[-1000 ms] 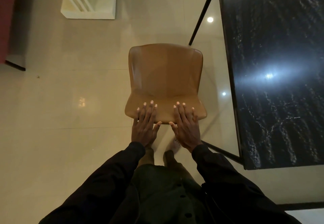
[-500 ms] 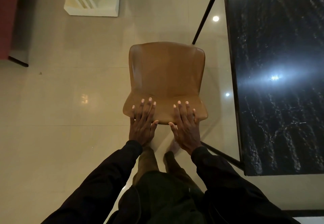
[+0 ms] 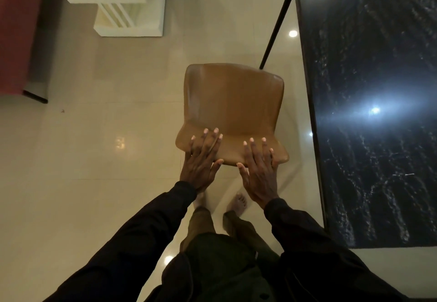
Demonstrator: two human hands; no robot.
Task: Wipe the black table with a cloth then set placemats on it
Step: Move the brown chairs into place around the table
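The black table (image 3: pixel 369 70) with a glossy marbled top fills the right side of the view, a lamp glare on it. A tan chair (image 3: pixel 233 103) stands on the floor just left of the table. My left hand (image 3: pixel 201 159) rests flat on the near left edge of the chair back, fingers straight. My right hand (image 3: pixel 259 169) lies flat on the near right edge, fingers spread. No cloth or placemat is in view.
A white pedestal stand (image 3: pixel 123 10) with a basket on it sits at the far left. A red piece of furniture (image 3: pixel 16 32) lines the left edge. A black table leg (image 3: pixel 276 27) slants down behind the chair. Pale tiled floor (image 3: pixel 82 159) surrounds my bare feet.
The view has tilted up slightly, showing more of the white stand. The chair sits a little closer to the table edge. Both hands stay flat on the chair back.
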